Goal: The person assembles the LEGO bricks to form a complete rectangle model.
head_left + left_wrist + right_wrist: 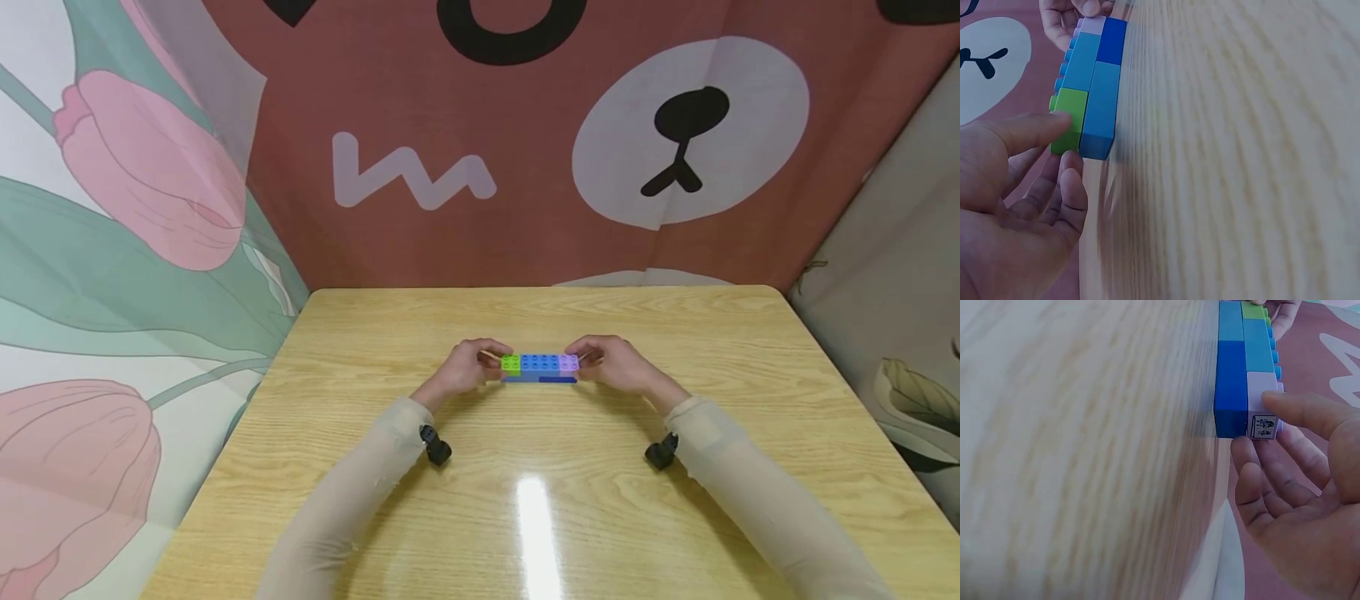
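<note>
A two-layer row of toy building bricks lies across the table in the head view. Its top layer runs from a green brick (511, 364) through a light blue brick (540, 363) to a lilac brick (569, 363). Below them are a longer light blue brick (1099, 103) and a dark blue brick (1230, 387). My left hand (467, 367) pinches the green brick at the left end, thumb on its near face. At the other end my right hand (617, 364) pinches the lilac brick, which bears a small printed picture on its end face. Fingertips behind the bricks are partly hidden.
The wooden table (420, 325) ends at a hanging cloth (525, 242) with a bear face. Flowered cloth (150, 167) hangs along the left. Small black devices (437, 447) sit at both sleeve cuffs. A bright reflection lies on the tabletop nearer the camera.
</note>
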